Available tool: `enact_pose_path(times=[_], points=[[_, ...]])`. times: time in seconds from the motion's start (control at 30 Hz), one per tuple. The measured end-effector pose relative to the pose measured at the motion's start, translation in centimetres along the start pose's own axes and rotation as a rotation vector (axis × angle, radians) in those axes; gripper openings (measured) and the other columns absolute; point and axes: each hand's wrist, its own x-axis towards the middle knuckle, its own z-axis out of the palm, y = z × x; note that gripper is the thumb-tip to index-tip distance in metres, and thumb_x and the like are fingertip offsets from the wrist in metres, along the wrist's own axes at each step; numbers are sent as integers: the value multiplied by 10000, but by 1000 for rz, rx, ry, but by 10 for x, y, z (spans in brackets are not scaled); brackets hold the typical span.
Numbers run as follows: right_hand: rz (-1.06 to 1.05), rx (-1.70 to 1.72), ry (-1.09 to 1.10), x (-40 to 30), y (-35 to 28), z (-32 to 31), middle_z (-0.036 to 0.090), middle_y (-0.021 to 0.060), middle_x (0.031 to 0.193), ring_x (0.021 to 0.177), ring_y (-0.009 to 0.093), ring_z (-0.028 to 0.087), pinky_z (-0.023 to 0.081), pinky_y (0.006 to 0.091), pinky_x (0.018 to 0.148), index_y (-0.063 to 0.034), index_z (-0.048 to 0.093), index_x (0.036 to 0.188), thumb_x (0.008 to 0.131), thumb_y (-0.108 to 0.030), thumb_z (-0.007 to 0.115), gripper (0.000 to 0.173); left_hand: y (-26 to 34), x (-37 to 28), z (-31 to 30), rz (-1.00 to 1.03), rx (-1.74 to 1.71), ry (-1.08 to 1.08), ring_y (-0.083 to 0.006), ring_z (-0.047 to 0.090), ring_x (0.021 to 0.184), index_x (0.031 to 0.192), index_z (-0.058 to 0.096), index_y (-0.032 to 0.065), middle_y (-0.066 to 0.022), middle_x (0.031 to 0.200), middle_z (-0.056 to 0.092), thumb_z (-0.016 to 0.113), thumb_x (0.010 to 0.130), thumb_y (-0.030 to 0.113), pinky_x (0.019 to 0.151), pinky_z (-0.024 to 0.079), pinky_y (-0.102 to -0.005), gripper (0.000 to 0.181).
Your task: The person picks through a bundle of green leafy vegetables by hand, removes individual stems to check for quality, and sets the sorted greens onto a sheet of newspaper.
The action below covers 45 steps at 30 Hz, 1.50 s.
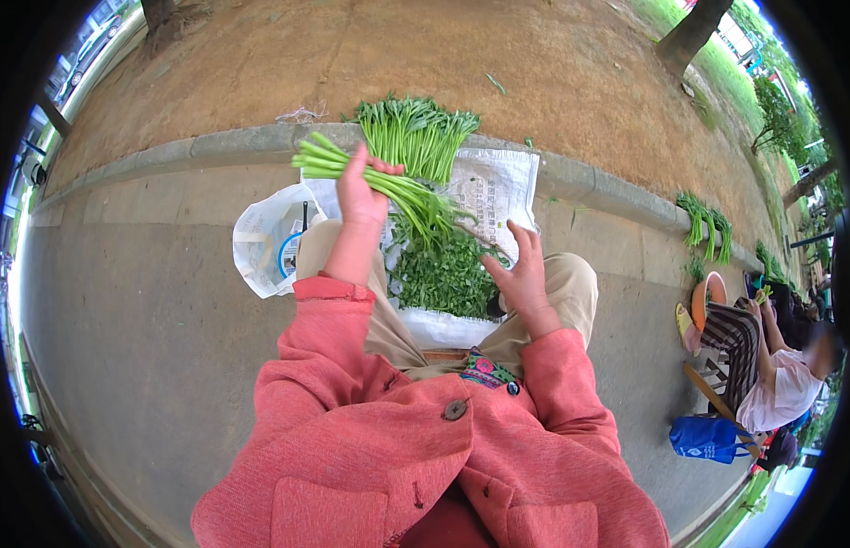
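Observation:
My left hand (363,186) is closed around a bunch of green leafy stems (404,195), cut ends up to the left and leaves down to the right. Under the leaves lies a heap of loose green leaves (445,277) between my knees, on a white woven sack (497,192) that bears writing. My right hand (521,274), empty with its fingers apart, is over the heap's right side. Beyond my hands, a row of stems with leaves (418,137) rests across the sack and the stone kerb.
A white plastic bag (260,240) stands by my left knee. The kerb (582,179) crosses in front, with bare soil (411,55) behind. At the right, a seated person (781,383) handles greens near an orange basin (700,301) and blue bag (706,438); more bundles (706,226) lie on the kerb.

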Motion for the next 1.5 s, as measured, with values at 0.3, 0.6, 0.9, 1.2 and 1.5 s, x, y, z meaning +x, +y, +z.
enact_pose_path(times=[0.3, 0.6, 0.9, 1.2, 1.5], points=[[-131, 138, -236, 53, -51, 21, 407, 209, 1263, 1180, 332, 417, 354, 366, 985, 3, 245, 1336, 637, -94, 712, 846, -74, -63, 22, 51, 607, -254, -91, 511, 801, 873, 570, 65, 6, 878, 567, 710, 782, 242, 737, 422, -247, 243], [67, 732, -293, 43, -13, 61, 473, 146, 1222, 1115, 228, 477, 374, 323, 948, -12, 291, 1309, 716, -9, 636, 687, -92, -59, 14, 109, 898, -286, -110, 519, 708, 854, 576, 38, -6, 775, 578, 699, 778, 339, 657, 438, -279, 333], [614, 1081, -248, 63, -3, 26, 503, 45, 678, 520, 128, 477, 447, 274, 441, -5, 522, 943, 811, -80, 549, 154, -71, -39, 13, 20, 1094, -538, -255, 534, 968, 1111, 522, -10, -163, 992, 574, 714, 717, 431, 859, 423, -373, 622], [397, 1682, -346, 109, 35, -28, 347, -24, 621, 547, 98, 356, 368, 271, 545, -65, 498, 941, 912, -173, 456, 119, -51, -38, 11, -301, 902, -500, -121, 588, 698, 967, 605, 12, -57, 804, 612, 610, 840, 160, 613, 487, -236, 195], [403, 1808, -286, 110, 53, -23, 365, -16, 619, 551, 115, 368, 366, 275, 535, -55, 482, 941, 889, -173, 493, 130, -52, -70, 11, -157, 1059, -615, -35, 497, 616, 858, 611, 12, 21, 709, 578, 647, 807, 91, 563, 421, -186, 100]])
